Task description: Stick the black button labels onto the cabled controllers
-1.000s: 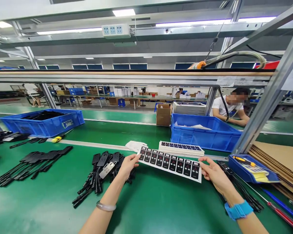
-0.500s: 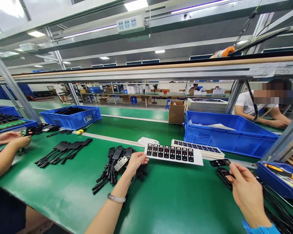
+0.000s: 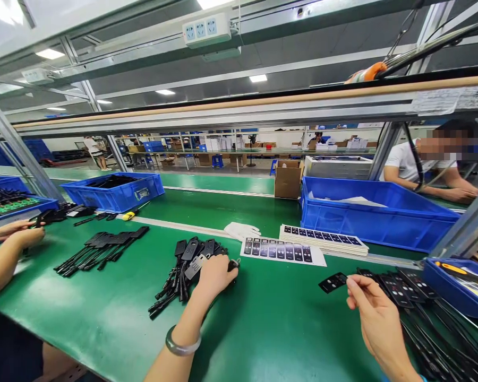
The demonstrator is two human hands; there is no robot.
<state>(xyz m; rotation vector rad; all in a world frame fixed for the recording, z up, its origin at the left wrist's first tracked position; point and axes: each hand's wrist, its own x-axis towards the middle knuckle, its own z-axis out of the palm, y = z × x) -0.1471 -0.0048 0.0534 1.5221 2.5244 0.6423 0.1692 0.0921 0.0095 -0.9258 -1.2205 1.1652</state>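
My left hand (image 3: 217, 276), with a bangle on its wrist, reaches over the right side of a pile of black cabled parts (image 3: 191, 252); its fingertips are partly hidden, and what they grip cannot be made out. Between the thumb and fingers of my right hand (image 3: 376, 307) is a small black label (image 3: 333, 282), held above the green table. A white sheet of black labels (image 3: 282, 250) lies flat between my hands. Behind it sits a stack of similar sheets (image 3: 324, 239). Black cabled parts with labelled faces (image 3: 402, 286) lie right of my right hand.
A white glove (image 3: 242, 231) lies behind the label sheet. Blue bins (image 3: 374, 217) line the back. At the right, a blue tray (image 3: 458, 292) holds a yellow-handled tool. Another person's hands (image 3: 22, 233) work at the left; more cabled parts (image 3: 103, 246) lie nearby.
My left hand has let go of the label sheet, now flat on the table, and moved onto the pile. My right hand has moved left with the black label, away from the labelled parts.
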